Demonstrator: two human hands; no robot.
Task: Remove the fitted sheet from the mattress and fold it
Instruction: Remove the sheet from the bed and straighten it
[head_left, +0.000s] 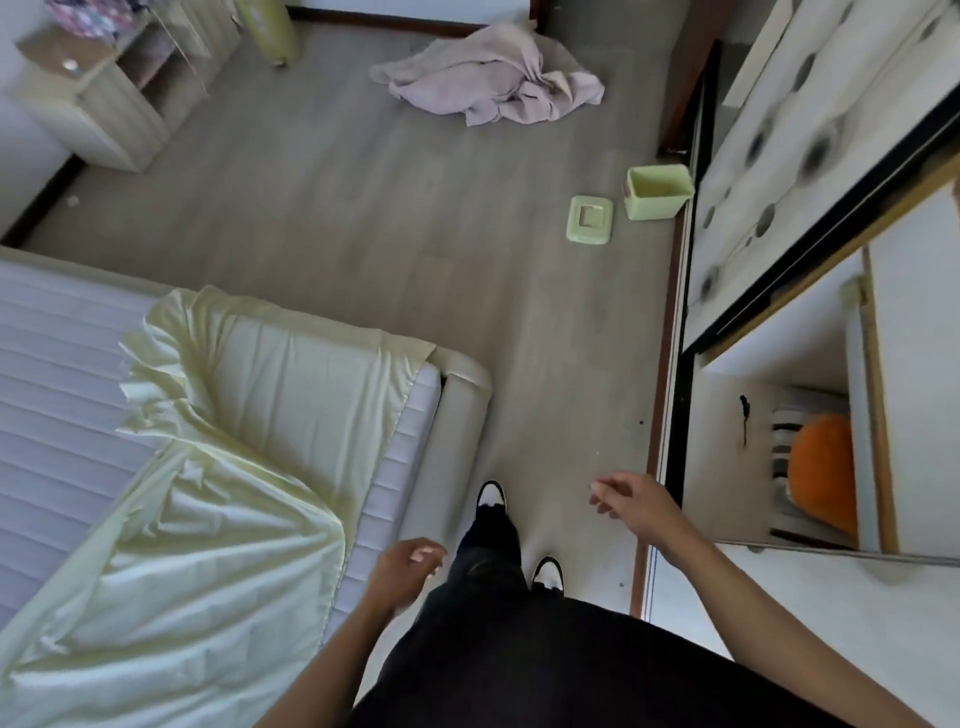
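Fitted sheet (218, 467) lying half-peeled across the mattress (57, 364) at 9 o'clock.
Left hand (405, 566) and right hand (631, 501) are hanging with loosely curled fingers, gripping nothing.

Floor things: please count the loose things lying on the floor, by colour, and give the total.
Green: 2, bin and lid
Pink: 1, cloth
Total: 3
The yellow sheet is on the mattress, so it is not counted.
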